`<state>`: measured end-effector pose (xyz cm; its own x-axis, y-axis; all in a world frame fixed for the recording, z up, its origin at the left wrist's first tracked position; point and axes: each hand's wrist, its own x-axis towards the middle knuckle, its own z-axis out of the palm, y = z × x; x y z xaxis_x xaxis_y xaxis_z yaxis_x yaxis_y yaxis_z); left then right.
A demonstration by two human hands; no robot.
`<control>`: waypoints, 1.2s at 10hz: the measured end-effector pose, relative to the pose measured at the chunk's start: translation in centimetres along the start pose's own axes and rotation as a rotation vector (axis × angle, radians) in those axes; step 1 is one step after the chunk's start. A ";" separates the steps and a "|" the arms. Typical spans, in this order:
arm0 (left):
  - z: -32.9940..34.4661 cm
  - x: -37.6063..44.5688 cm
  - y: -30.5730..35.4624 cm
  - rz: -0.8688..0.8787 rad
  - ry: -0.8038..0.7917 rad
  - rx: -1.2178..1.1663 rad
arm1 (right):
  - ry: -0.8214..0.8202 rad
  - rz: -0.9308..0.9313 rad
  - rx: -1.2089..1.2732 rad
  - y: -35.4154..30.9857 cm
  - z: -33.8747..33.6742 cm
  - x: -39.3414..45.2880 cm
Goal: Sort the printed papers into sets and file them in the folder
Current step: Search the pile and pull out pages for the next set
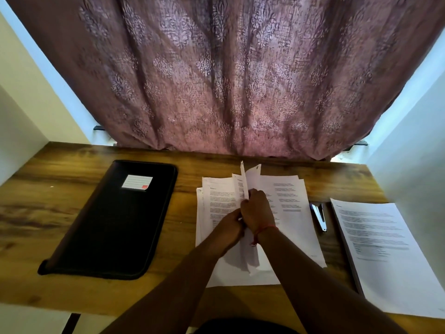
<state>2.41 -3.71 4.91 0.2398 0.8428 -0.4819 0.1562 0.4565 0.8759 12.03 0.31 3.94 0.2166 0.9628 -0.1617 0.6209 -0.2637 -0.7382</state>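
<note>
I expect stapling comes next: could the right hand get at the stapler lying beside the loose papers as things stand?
Probably yes, once freed. The black and silver stapler lies uncovered on the wooden desk, just right of the right hand, which currently grips upright white sheets.

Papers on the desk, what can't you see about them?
- Printed words on the loose papers: head view, blurred and too small to read.
- Sheets under both hands: right hand and left hand cover them.
- Right stack: cut off by the frame edge.
- Folder: shut, inside hidden.
</note>
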 end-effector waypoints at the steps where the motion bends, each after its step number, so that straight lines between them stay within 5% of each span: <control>1: 0.0 0.2 0.0 0.013 -0.032 -0.010 | 0.011 -0.002 -0.027 0.6 0.1 0.6; 4: 1.0 3.3 -0.3 0.007 0.240 0.443 | -0.036 -0.051 -0.075 1.4 -0.2 0.8; 7: -0.2 2.8 -1.2 0.049 -0.071 0.168 | -0.032 0.049 0.027 1.4 -1.3 1.8; 10: -3.1 5.0 -3.5 0.092 0.464 0.388 | -0.071 -0.338 -0.524 0.7 -0.2 -0.5; 12: -4.1 5.7 -5.4 0.059 0.580 0.468 | -0.164 -0.293 -0.567 1.4 0.9 -0.6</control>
<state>-0.96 -0.17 -2.49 -0.2630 0.9364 -0.2323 0.5808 0.3459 0.7369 12.13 -0.61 2.44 -0.1112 0.9843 -0.1371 0.9472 0.0632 -0.3144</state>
